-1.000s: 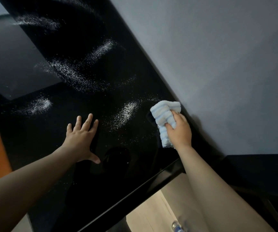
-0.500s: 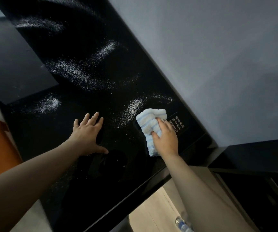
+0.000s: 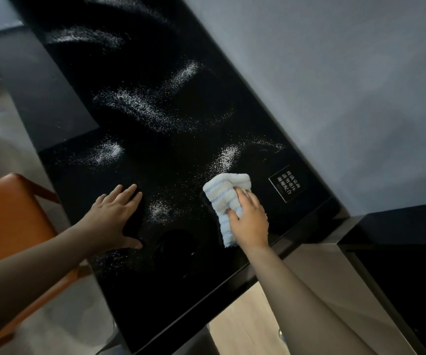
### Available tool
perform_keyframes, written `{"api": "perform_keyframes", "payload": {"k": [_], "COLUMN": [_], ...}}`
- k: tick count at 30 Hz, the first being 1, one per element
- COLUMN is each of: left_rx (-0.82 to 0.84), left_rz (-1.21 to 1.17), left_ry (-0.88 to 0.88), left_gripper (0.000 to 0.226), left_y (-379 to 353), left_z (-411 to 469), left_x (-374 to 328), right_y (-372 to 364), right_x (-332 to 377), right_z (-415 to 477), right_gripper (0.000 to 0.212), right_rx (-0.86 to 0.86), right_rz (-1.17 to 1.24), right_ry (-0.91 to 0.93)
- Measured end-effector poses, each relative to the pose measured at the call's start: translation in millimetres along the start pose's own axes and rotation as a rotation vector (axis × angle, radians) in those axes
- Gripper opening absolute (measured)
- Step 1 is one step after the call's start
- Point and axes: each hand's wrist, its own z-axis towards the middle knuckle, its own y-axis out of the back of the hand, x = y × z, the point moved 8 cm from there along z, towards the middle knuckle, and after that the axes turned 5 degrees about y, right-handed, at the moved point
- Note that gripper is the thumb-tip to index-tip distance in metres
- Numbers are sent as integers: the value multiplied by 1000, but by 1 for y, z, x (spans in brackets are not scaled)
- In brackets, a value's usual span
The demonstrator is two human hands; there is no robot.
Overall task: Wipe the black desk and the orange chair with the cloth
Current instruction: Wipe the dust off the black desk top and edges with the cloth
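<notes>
cloth [image 3: 223, 198] lengthwise toward the desk's [image 3: 181, 272] near edge, in right hand's [image 3: 250, 221] grip; left hand [image 3: 115, 219] flat

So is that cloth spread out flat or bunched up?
Bunched up. The cloth sits in thick folds under the right hand, which grips it against the desk.

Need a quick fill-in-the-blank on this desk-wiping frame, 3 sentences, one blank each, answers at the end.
1. The right hand grips a striped ____ on the black desk.
2. The left hand rests ____ on the desk, fingers spread.
3. The chair at the desk's left edge is ____ in colour.

Missing words: cloth; flat; orange
</notes>
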Motion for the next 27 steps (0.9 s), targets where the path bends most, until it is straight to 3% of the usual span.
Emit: {"api": "perform_keyframes", "payload": {"k": [8,21,27], "left_rx": [-10,14,-50], "left_rz": [-35,-95,-109], "left_ry": [-9,-88,-98], "left_gripper": [112,102,87], "left_y": [-11,-9,-10], "left_z": [-9,-8,-27], "left_x": [41,46,71], "right_y": [-27,-65,-94], "right_x": [26,75,102], "right_z": [-25,-69,-98], "right_gripper": [55,56,59], "right_rx": [13,20,61], "right_rz": [-14,-53,-63], "right_ry": [7,24,30]}}
